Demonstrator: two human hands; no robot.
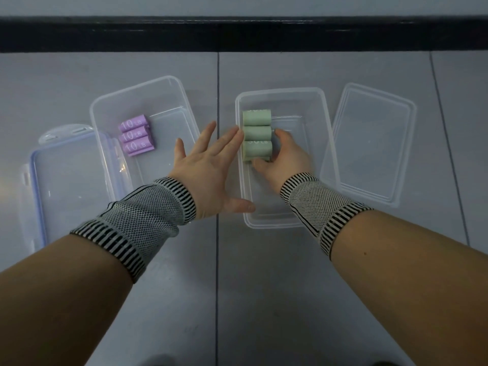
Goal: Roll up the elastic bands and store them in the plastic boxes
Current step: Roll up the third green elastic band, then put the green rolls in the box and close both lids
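Observation:
Three rolled green elastic bands (257, 133) lie side by side at the far left end of the right clear plastic box (317, 107). My right hand (284, 151) is inside that box, its fingers and thumb curled round the nearest green roll (257, 150). My left hand (208, 165) is flat with straight fingers, its fingertips touching the box's left wall beside the rolls. Three rolled purple bands (136, 136) marked 10 LB lie in the left clear box (148, 88).
A clear lid with a blue seal (66, 175) lies left of the left box. Another clear lid (369, 143) lies right of the right box. Everything rests on a grey table with seams; a black strip (237, 33) runs along its far edge.

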